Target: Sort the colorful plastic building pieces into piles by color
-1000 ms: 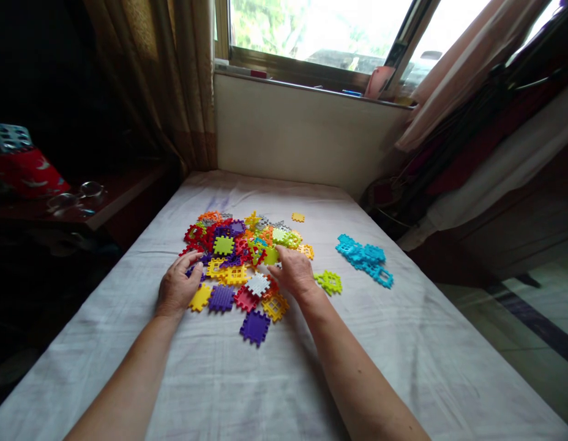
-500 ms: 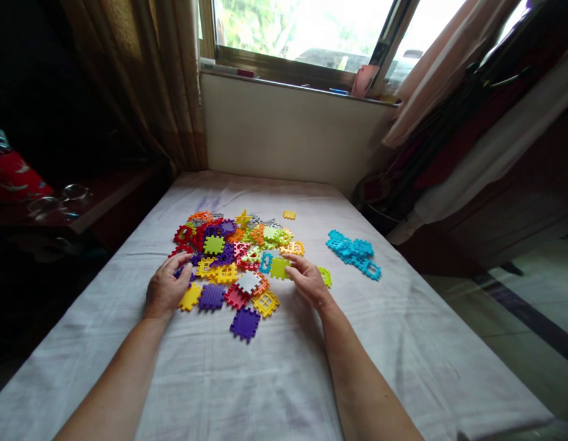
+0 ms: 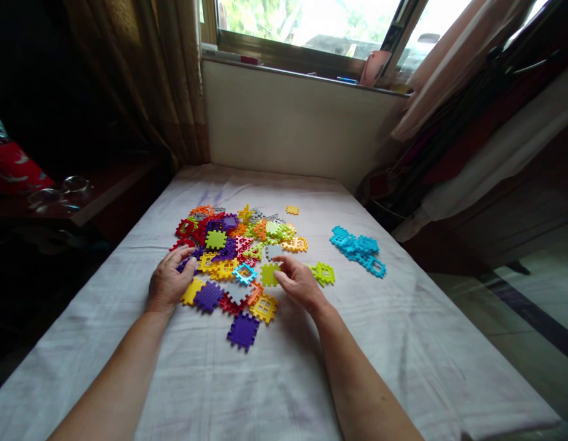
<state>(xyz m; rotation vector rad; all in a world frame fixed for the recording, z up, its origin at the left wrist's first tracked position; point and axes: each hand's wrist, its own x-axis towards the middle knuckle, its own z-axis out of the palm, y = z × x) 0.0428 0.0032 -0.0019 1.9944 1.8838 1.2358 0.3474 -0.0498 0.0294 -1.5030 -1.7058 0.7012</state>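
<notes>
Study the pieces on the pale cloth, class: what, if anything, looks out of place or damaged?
Nothing looks clearly damaged. One blue tile lies in the mixed-colour pile, though the other visible blue tiles sit together to the right. A yellow tile also lies alone beyond the pile, so it looks stray.

Tiles (image 3: 268,275): plastic, seemingly matt.

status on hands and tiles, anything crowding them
Right hand: holding lime tile by its edge. Left hand: at pile's left side. Left of lime tile: blue frame tile, close.
</notes>
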